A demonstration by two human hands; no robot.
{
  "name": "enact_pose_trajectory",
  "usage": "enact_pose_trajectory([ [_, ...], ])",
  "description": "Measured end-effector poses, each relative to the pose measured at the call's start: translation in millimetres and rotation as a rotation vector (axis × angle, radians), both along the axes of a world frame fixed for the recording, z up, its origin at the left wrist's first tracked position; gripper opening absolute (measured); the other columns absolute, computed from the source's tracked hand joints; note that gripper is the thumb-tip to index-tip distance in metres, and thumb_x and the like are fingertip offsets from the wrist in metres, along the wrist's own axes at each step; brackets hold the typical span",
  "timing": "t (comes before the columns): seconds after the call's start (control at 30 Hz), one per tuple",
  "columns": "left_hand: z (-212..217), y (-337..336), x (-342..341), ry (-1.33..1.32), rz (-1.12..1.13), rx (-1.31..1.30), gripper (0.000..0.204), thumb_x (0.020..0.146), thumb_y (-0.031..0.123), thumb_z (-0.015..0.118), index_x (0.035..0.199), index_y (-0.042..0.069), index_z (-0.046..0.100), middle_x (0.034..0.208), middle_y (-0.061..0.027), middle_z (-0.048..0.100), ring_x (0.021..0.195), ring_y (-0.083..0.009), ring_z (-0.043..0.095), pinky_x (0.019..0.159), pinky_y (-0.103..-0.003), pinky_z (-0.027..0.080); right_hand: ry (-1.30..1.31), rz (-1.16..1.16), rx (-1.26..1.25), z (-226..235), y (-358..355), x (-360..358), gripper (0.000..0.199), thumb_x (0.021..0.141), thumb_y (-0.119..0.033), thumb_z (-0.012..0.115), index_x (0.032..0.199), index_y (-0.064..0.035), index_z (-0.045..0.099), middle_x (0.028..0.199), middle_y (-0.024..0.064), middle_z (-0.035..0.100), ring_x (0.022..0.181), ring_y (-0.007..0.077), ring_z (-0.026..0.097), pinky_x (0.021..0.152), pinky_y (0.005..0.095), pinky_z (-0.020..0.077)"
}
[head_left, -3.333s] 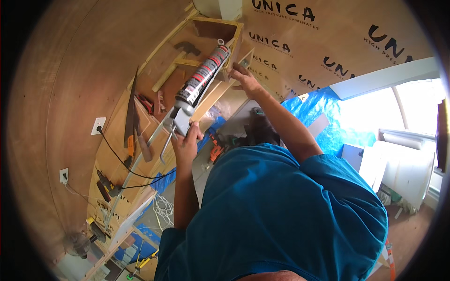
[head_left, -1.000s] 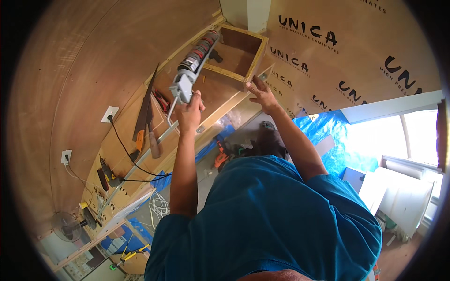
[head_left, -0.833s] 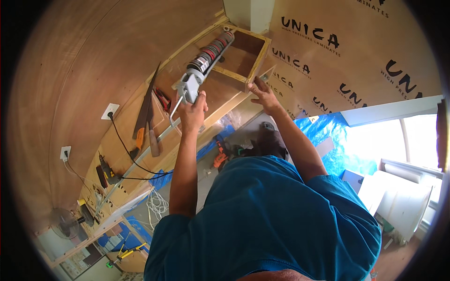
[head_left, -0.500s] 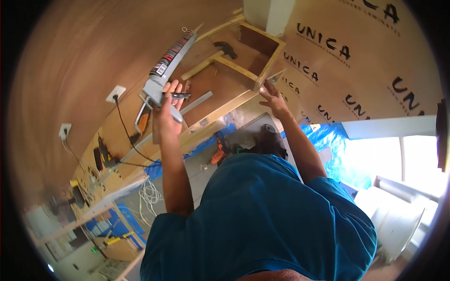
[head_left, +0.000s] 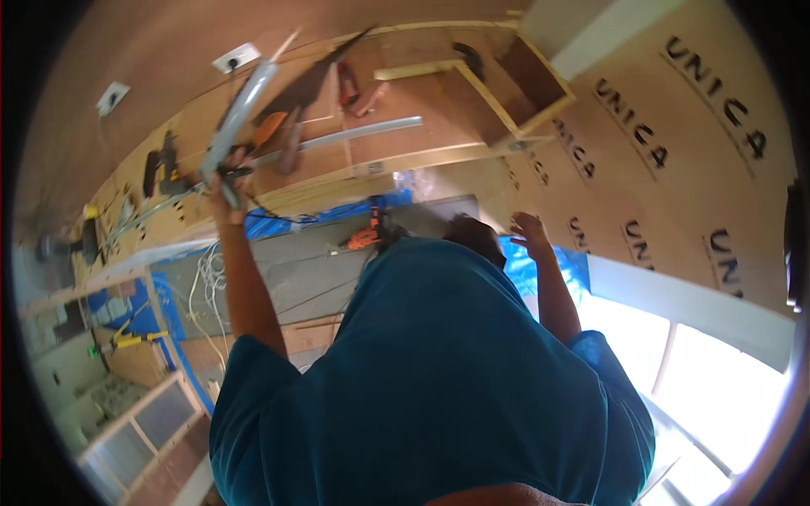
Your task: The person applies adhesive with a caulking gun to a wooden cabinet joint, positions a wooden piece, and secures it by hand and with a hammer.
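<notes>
My left hand [head_left: 229, 190] is wrapped round the handle of a grey caulking gun [head_left: 240, 110], whose nozzle points up and away. A small dark tool [head_left: 236, 172] also lies across the fingers of that hand; its kind is unclear. Off to the right, my right hand [head_left: 530, 233] is raised with its fingers apart and holds nothing, in front of the brown printed laminate sheet [head_left: 616, 194]. Ahead, a wooden bench top carries an open wooden frame [head_left: 498, 101], a hammer [head_left: 422, 70], a handsaw [head_left: 316, 80] and a grey metal strip [head_left: 354, 132].
Red-handled pliers [head_left: 347, 83] lie beyond the strip. An orange drill [head_left: 364, 236] rests below the bench's near edge, by blue sheeting [head_left: 287, 224]. White cable [head_left: 209, 274] hangs at left. Two wall sockets [head_left: 236, 57] sit at the back. A bright window [head_left: 709, 363] is at right.
My view has turned and shifted left along the bench. The left hand has carried the caulking gun leftward. My right hand has come away from the wooden frame's corner, back towards me.
</notes>
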State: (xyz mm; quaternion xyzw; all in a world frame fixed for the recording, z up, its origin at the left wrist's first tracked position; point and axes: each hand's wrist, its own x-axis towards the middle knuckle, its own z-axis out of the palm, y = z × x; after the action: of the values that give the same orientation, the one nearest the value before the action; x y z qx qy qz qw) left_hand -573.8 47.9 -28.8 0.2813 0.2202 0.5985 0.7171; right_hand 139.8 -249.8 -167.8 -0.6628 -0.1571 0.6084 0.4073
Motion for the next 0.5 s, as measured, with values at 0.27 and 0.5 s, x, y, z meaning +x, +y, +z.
enact_pose_trajectory([
  [0.27,-51,59,-77,0.11,-0.101,-0.153,0.066,0.098,0.04,0.064,0.143,-0.004,0.044,0.153,-0.03,0.04,0.143,-0.0429,0.041,0.119,-0.055,0.034,-0.194,0.057,-0.109,40,-22,10,0.041,0.095,-0.04,0.068,0.127,-0.0157,0.061,0.122,0.0014,0.065,0.105,0.0233,0.065,0.081,0.0431,0.0565],
  [0.5,-45,88,-73,0.278,-0.002,-0.375,0.054,0.099,0.052,0.058,0.121,0.003,0.06,0.11,-0.0165,0.067,0.098,-0.0353,0.068,0.072,-0.046,0.062,-0.212,-0.074,-0.24,56,-85,3,0.038,0.097,-0.038,0.064,0.128,-0.0164,0.062,0.118,0.0016,0.067,0.103,0.0253,0.066,0.077,0.0435,0.0564],
])
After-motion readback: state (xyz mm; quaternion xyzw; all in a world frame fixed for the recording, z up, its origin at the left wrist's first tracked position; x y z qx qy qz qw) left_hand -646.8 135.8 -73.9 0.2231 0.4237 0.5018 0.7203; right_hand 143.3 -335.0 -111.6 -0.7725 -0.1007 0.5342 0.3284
